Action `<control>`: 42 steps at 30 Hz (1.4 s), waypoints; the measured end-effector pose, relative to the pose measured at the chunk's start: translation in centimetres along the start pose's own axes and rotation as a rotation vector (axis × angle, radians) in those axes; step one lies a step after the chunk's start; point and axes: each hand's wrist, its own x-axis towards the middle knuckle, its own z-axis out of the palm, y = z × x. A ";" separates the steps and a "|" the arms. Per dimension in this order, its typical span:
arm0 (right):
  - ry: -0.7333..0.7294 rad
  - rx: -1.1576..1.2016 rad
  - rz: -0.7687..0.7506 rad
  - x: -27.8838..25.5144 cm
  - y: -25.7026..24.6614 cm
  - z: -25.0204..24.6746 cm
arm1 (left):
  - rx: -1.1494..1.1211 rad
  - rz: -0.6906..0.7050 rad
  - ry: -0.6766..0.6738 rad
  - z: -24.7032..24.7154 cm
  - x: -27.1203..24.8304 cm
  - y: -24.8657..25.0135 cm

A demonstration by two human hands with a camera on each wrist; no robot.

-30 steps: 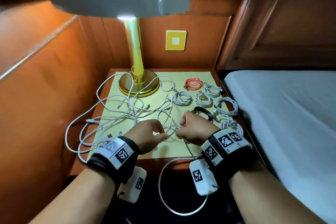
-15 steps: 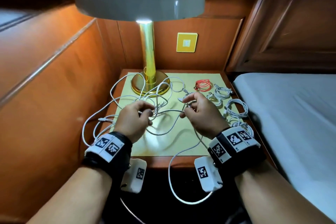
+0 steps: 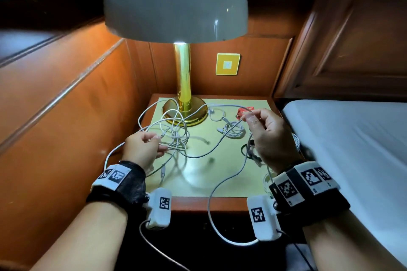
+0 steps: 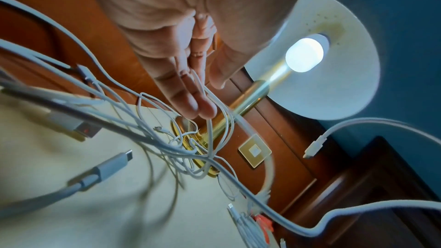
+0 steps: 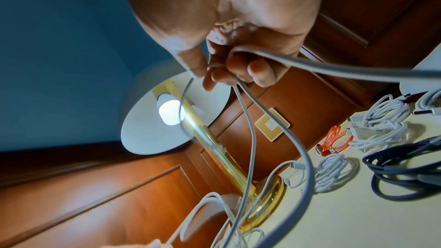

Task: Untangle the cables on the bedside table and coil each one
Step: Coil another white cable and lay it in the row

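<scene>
Wood panelling encloses the bedside table (image 3: 220, 201), whose top carries a pale yellow mat (image 3: 198, 174) and a brass lamp (image 3: 184, 86) with a white shade, lit. A yellow wall plate (image 3: 228, 64) sits on the rear panel, and a bed (image 3: 352, 138) with a white sheet stands to the right. The tangle of white cables (image 3: 176, 136) lies in front of the lamp base, partly lifted off the mat. The left hand (image 3: 142, 149) is raised over the left side of the mat; its fingers (image 4: 190, 99) are nearly straight and close together, with thin loops of the tangle passing between them and the thumb. The right hand (image 3: 268, 134) is raised over the right side; its thumb and curled fingers (image 5: 238, 71) pinch one white cable (image 3: 220, 187), which hangs over the front edge of the table in a loop. Coiled white cables (image 5: 381, 120), a red coil (image 5: 334, 140) and a dark cable (image 5: 401, 169) rest on the mat's right side, apart from the tangle.
</scene>
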 end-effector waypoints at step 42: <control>-0.012 0.335 0.188 -1.9 -1.0 -5.5 | 0.650 0.519 0.046 -1.0 -1.6 1.2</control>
